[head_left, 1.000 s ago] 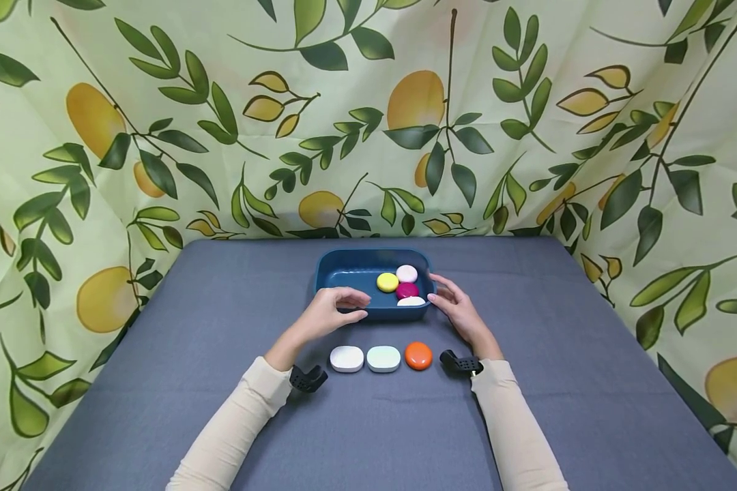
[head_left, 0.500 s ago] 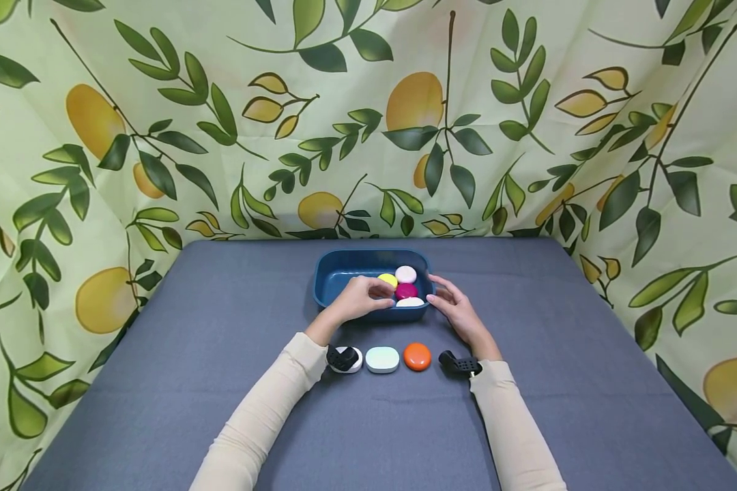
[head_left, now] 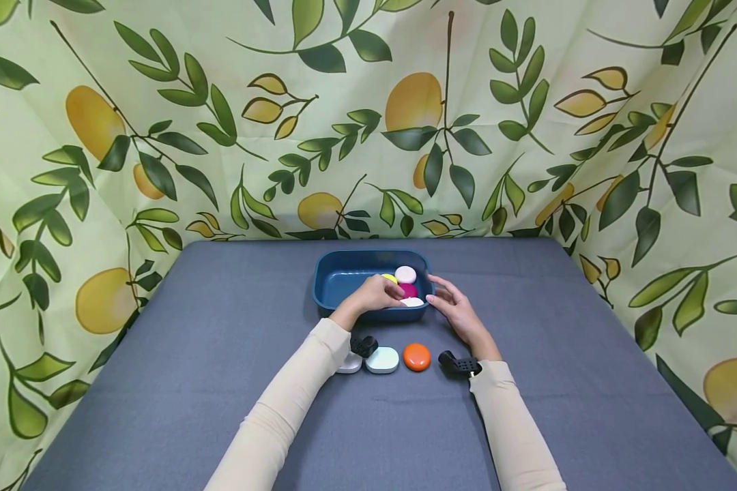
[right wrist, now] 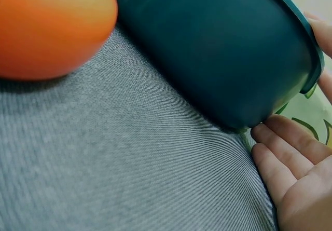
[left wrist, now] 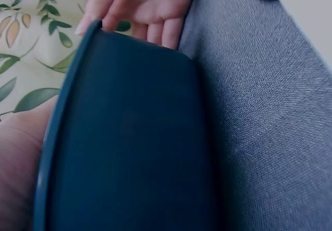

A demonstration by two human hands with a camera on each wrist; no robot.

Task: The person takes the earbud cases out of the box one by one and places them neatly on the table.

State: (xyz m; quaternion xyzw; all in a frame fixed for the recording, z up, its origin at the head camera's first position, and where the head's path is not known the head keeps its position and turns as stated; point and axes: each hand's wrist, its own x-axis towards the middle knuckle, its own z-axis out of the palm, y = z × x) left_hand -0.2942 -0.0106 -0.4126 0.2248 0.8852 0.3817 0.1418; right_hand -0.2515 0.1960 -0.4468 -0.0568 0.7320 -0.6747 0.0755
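Item: dark-blue, rounded-rectangular, plastic-looking box (head_left: 399,314), centre of the frame. Contents, in its right half: glossy yellow disc (head_left: 390,278), pale-pink disc (head_left: 406,275), magenta disc (head_left: 411,290), white rounded piece (head_left: 413,302). Your left hand (head_left: 374,294): inside, fingers bent beside the yellow and magenta discs; whether it grips one, you cannot tell. Your right hand (head_left: 457,308): fingers extended, touching the box's right end. Lower centre: glossy orange disc (head_left: 417,356). Step, as judged: reaching for a piece. Next move calls for a sure pinch, the box steadied. Changed from a second ago: your left hand lies farther right, partly covering the yellow disc; your right hand matches.
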